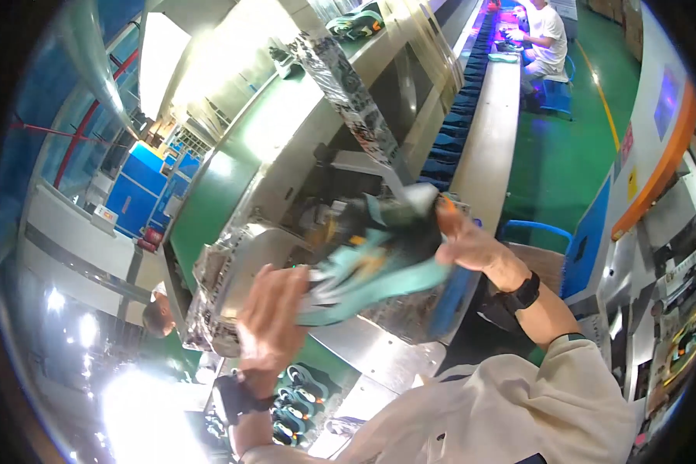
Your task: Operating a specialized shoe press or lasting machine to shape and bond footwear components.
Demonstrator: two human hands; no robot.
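1. Conveyor line [487, 147]: a long pale bench runs from the middle of the view toward the upper right, edged by a row of dark blue pieces [452, 131].
2. Foil-wrapped machine housing [232, 271]: sits just behind the hands, with a taped duct [348, 93] rising from it.
3. Seated co-worker [547, 35]: in white, at the far end of the line, on a blue stool [555, 94].
4. Shoe [379, 259]: teal, dark and white, blurred, held in the air between both hands, in front of the housing.
5. Right hand [472, 246]: closed round the shoe's upper end, a black wrist strap [524, 294] behind it.
6. Left hand [272, 313]: fingers spread and half open, cupping the shoe's lower end; how firmly it grips cannot be told.
7. More teal shoes [298, 398]: lie below, near the left wrist.
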